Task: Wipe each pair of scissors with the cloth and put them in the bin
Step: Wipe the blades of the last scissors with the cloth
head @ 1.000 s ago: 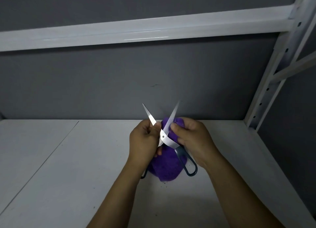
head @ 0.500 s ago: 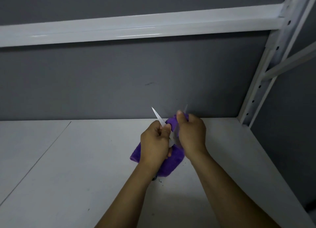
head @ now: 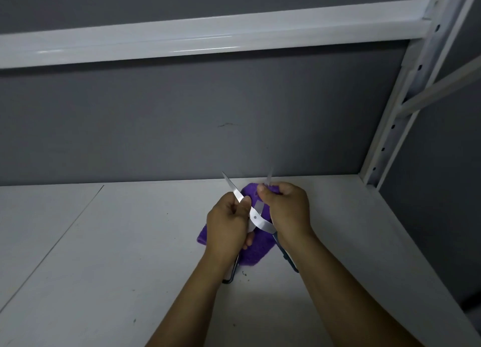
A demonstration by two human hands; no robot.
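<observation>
A pair of scissors (head: 256,218) with silver blades and dark teal handles is held spread open above the white shelf. My left hand (head: 229,223) grips the left blade near the pivot. My right hand (head: 286,208) pinches the purple cloth (head: 253,251) round the right blade, whose blurred tip sticks out above the fingers. The cloth hangs down behind both hands. One handle loop shows below my left wrist, the other under my right wrist. No bin is in view.
The white shelf board (head: 117,255) runs left and forward, with a seam on the left. A grey back wall (head: 182,125) stands close behind the hands. A white upright post (head: 390,123) rises at the right, and a white beam (head: 208,38) crosses overhead.
My right hand slid with the cloth up along the right blade toward its tip and stays near it. The scissors stay spread open, and the view shifted slightly.
</observation>
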